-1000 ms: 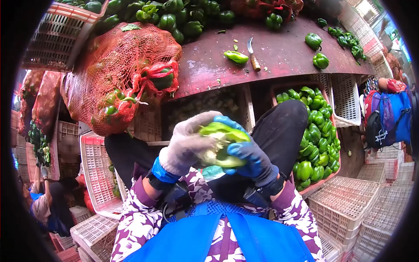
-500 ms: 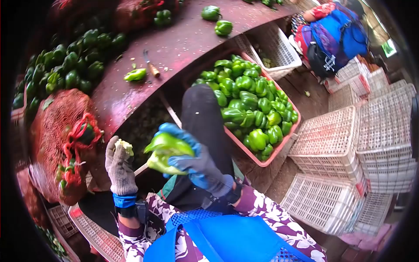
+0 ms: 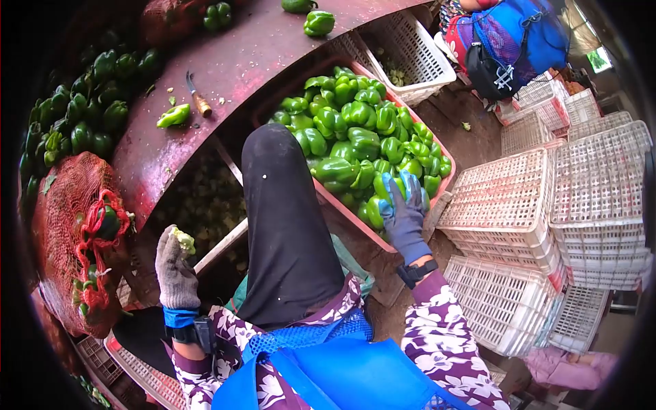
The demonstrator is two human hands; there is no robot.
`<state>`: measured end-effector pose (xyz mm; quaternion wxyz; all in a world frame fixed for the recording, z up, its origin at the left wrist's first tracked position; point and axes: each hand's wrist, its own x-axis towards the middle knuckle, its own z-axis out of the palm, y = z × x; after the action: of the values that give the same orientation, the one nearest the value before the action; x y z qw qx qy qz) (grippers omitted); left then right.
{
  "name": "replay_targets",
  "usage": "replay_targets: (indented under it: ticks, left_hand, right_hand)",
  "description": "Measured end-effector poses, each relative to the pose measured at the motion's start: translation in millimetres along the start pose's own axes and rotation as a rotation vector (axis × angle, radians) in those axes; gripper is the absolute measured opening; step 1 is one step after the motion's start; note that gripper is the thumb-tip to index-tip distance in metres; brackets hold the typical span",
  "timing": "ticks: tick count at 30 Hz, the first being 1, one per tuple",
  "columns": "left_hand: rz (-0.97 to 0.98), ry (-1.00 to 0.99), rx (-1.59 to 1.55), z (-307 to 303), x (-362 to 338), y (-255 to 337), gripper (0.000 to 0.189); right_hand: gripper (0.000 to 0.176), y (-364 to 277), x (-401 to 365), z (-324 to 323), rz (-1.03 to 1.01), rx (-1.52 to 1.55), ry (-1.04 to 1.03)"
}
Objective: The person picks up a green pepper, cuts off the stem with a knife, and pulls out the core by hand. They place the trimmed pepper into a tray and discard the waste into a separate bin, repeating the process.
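Note:
My left hand, in a grey knit glove, is closed on a pale pepper core at its fingertips. My right hand, in a grey-blue glove, reaches over the near right side of a red-rimmed crate. Its fingers are spread against green bell peppers heaped in that crate; part of the pepper beneath them is hidden. On the reddish table ahead lie a curved knife with a wooden handle and a light green pepper piece.
Red mesh sacks and a pile of dark green peppers stand to the left. A white crate sits beyond the full one. Stacked white crates rise on the right. Another person is at the upper right.
My right hand has moved right, from in front of my knee to the crate; the cut pepper it held is no longer distinguishable. My left hand keeps the core. The view has shifted slightly.

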<state>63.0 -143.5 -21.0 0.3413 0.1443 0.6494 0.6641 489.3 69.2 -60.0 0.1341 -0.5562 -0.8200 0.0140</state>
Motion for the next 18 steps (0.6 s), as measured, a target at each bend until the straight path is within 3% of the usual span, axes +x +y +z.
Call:
replay_targets:
  ticks: [4,8,9,12,15,18]
  left_hand:
    - [-0.083,0.026,-0.081,-8.8,3.2,-6.0,0.034]
    - [-0.135,0.100,-0.078,-11.1,-0.3,-7.8,0.035]
    - [-0.132,0.089,-0.044,-12.6,0.5,-10.2,0.035]
    - [-0.298,0.110,-0.160,-15.4,5.5,-1.9,0.035]
    - [-0.173,0.059,-0.047,-13.7,5.8,-9.6,0.035]
    - [-0.191,0.113,0.056,4.6,14.0,-3.6,0.038]
  right_hand:
    - [0.057,2.4,8.2,-21.2,0.031,-0.066,-0.179]
    - [0.057,7.2,61.7,-30.9,0.043,0.167,0.073]
    - [0.059,12.6,69.6,-9.8,-0.004,-0.024,0.090]
    - [0.062,14.5,79.1,29.8,0.086,-0.066,-0.098]
    - [0.067,9.3,79.9,29.4,0.005,-0.099,-0.101]
    - [0.065,5.5,85.4,37.2,0.000,-0.108,-0.074]
